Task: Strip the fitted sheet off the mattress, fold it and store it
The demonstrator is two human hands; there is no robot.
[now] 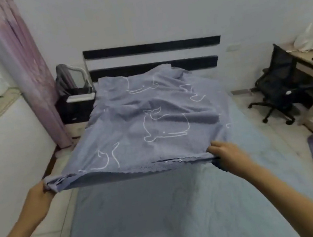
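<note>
The left hand [39, 193] and the right hand [224, 149] each gripped one end of the fitted sheet [143, 120], whose raised edge stretched between them above the mattress [166, 218].

Two bare forearms reach up from the bottom corners of the frame. The left hand [38, 191], at left of centre, is curled closed, gripping fabric. The right hand [224, 149], right of centre, lies knuckles up, fingers pinched closed on the same cloth edge.
</note>
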